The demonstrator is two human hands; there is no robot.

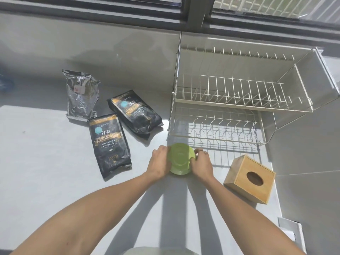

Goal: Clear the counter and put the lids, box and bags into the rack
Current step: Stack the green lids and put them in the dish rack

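A round green lid (181, 159) sits on the grey counter in front of the white two-tier wire rack (239, 105). My left hand (160, 163) grips its left edge and my right hand (201, 162) grips its right edge. Whether more than one lid is stacked there I cannot tell. A wooden box (251, 178) with an oval opening stands to the right of my hands. Two black coffee bags (109, 144) (135, 114) lie flat to the left, and a silver foil bag (81, 94) lies behind them.
The rack holds nothing on either tier and stands against the right wall, below a window. A blue object (5, 83) shows at the far left edge. A white item (290, 230) lies at the counter's right edge near me.
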